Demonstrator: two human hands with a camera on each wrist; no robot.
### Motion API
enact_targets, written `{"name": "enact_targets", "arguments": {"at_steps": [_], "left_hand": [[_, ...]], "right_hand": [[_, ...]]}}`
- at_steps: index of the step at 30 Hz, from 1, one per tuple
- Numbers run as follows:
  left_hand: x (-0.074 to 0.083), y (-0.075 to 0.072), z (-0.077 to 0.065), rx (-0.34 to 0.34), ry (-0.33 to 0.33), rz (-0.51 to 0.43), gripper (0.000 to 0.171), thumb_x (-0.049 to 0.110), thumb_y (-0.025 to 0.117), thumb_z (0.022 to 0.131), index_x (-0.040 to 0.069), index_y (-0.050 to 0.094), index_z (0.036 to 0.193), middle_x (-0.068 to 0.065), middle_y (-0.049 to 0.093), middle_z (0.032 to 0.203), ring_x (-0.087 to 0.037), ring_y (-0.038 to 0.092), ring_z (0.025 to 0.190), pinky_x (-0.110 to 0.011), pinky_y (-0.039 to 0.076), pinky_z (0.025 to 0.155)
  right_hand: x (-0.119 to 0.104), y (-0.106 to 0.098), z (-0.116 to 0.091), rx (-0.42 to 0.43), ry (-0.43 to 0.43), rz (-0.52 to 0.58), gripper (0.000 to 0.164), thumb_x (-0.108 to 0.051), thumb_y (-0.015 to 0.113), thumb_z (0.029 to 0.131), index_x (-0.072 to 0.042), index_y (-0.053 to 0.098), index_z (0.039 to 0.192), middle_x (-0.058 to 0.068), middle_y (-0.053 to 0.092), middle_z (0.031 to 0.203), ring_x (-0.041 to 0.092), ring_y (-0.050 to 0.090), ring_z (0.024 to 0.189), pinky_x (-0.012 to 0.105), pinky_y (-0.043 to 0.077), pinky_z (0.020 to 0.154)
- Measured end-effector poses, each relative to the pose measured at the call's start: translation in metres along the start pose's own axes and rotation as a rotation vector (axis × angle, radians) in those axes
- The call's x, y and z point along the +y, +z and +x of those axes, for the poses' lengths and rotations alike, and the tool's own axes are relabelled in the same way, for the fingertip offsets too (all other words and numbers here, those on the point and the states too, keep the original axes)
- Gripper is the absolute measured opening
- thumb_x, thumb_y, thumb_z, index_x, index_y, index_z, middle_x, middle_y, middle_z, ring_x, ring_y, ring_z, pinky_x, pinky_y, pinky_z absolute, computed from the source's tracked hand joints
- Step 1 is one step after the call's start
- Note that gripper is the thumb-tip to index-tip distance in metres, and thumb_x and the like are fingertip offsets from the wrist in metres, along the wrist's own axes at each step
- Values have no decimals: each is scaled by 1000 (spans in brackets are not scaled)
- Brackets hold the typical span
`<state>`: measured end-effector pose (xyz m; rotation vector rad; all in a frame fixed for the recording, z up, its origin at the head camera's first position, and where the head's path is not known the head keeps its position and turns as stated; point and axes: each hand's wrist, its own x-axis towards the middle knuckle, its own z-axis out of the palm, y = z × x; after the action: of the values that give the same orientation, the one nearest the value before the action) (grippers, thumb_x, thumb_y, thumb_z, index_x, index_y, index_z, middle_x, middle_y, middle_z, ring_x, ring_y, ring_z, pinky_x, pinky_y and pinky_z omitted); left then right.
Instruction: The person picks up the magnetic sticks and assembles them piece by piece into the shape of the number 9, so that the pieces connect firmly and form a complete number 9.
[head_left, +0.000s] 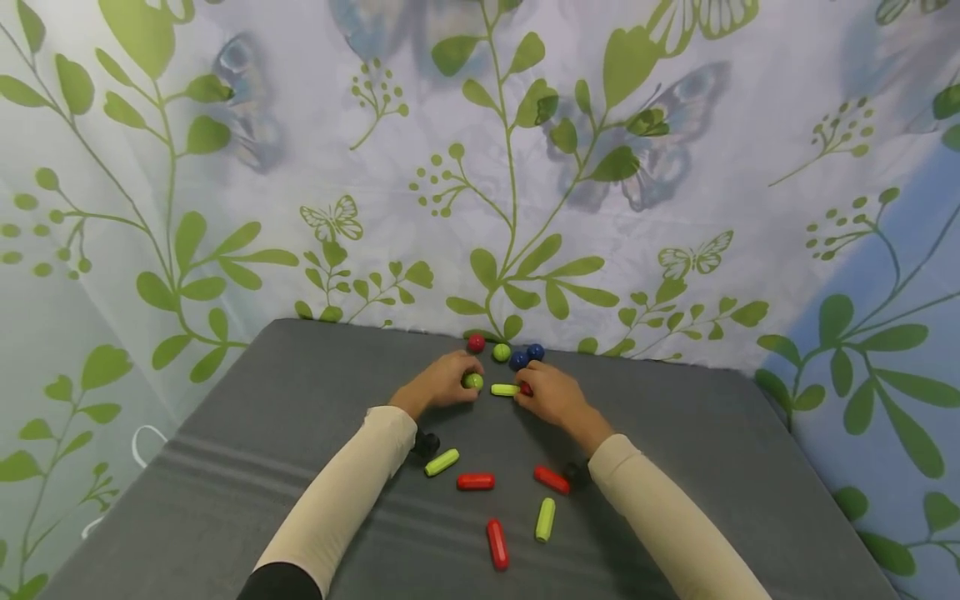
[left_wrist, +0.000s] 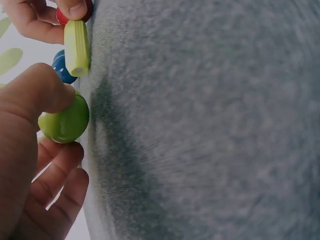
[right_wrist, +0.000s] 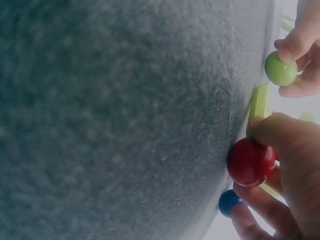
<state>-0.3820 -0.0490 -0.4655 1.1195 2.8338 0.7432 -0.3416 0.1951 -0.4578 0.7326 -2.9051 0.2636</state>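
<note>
My left hand [head_left: 447, 379] pinches a shiny green ball [left_wrist: 65, 122] between thumb and fingers, close over the grey surface. Across from it, my right hand [head_left: 553, 396] has its thumb and fingers around a red ball [right_wrist: 251, 162]. Its thumb tip also meets the near end of a ridged yellow-green stick [head_left: 504, 389], which points toward the left hand. Just behind the hands sit a loose red ball [head_left: 476, 342], another green ball [head_left: 502, 352] and two blue balls [head_left: 519, 360], one partly behind the right fingers.
Nearer me lie red sticks [head_left: 476, 482] and yellow-green sticks [head_left: 545, 520], scattered between the forearms. A grey cloth covers the table [head_left: 337, 375]. Behind its back edge hangs a leaf-and-butterfly curtain [head_left: 405, 208].
</note>
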Motion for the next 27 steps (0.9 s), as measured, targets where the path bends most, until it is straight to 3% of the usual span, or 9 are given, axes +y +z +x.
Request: {"name": "enact_targets", "arguments": {"at_steps": [3, 11, 27], "left_hand": [[-2, 3, 0, 3, 20, -14, 33, 12, 75, 87, 2, 69, 118, -9, 64, 112, -23, 59, 102, -42, 47, 93], [-3, 5, 1, 14, -26, -25, 32, 15, 74, 89, 7, 68, 120, -6, 62, 113, -21, 59, 103, -40, 46, 95], [-1, 9, 5, -3, -28, -71, 32, 15, 74, 92, 8, 67, 122, -6, 63, 117, -21, 62, 105, -38, 49, 92]], "right_hand": [[-1, 3, 0, -6, 16, 9, 15, -22, 77, 91, -16, 72, 103, -2, 56, 93, 16, 54, 76, 38, 50, 67], [1, 4, 1, -8, 51, 34, 15, -20, 73, 92, -14, 70, 106, -2, 54, 92, 15, 52, 75, 37, 48, 65], [-1, 6, 1, 30, 29, 96, 15, -19, 72, 94, -12, 69, 107, -1, 55, 94, 16, 52, 74, 37, 47, 66]]}}
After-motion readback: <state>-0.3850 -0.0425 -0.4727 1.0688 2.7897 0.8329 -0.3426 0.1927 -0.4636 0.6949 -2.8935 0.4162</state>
